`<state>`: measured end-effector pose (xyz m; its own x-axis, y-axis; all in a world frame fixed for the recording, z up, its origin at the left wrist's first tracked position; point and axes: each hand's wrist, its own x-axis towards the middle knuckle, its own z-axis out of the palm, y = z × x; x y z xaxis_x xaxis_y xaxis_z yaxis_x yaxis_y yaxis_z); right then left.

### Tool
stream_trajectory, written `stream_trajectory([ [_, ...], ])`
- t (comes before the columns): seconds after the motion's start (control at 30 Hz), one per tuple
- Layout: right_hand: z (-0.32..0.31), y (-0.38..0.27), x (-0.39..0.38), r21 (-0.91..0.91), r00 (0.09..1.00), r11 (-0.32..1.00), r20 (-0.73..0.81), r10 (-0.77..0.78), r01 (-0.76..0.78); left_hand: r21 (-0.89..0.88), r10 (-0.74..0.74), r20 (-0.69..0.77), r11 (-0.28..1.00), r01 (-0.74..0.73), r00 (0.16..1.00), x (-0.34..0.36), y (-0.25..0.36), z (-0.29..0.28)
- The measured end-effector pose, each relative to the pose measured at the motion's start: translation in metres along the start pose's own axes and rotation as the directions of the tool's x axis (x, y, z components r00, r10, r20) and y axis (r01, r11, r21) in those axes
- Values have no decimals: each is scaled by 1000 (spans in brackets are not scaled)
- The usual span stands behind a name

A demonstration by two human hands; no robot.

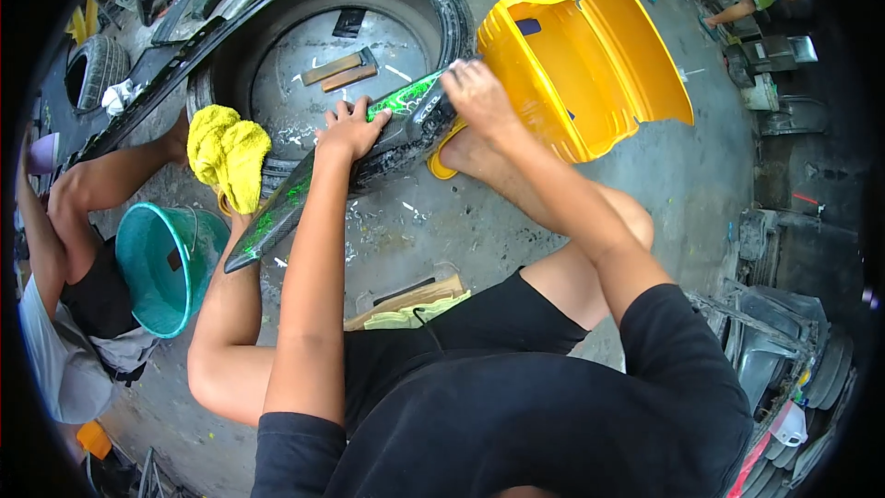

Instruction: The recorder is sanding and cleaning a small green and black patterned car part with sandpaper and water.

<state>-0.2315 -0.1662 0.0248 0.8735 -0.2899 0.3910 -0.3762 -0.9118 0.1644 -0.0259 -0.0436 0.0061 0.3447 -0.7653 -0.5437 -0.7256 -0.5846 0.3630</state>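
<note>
A long, narrow black plastic panel point(376, 146) with bright green markings lies slantwise over the near rim of a big tire point(454, 14). Its pointed end reaches down left past my knee. Around the middle of the panel my left hand point(347, 135) rests with spread fingers, pressing on its surface. At the upper right end is my right hand point(477, 94), its fingers curled in against the panel's edge. Whatever those fingers pinch is hidden by the hand. Two brown block-like pieces point(346, 71) and white scraps lie inside the tire.
A yellow towel point(226, 155) hangs on the tire's left side, above a teal water bucket point(184, 263). Right of the tire sits a large yellow plastic shell point(590, 65). Another person point(83, 212) sits at left beside a long black strip point(184, 62). Parts line the right side.
</note>
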Motion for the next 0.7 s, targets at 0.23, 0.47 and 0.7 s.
stream_trajectory([
  [0.23, -5, -94, -28, 427, 988, 894, -4, 156, -139, 10, -24, 3, 1000, 24, 1000, 2, -5, 4],
  [0.47, -8, -107, -32, 540, 958, 802, 26, 287, -255, 29, -22, 13, 999, 22, 1000, 2, -6, 4],
  [0.7, -6, -109, -29, 457, 939, 835, 3, 344, -308, 0, 8, 9, 1000, -8, 1000, 4, 1, 5],
])
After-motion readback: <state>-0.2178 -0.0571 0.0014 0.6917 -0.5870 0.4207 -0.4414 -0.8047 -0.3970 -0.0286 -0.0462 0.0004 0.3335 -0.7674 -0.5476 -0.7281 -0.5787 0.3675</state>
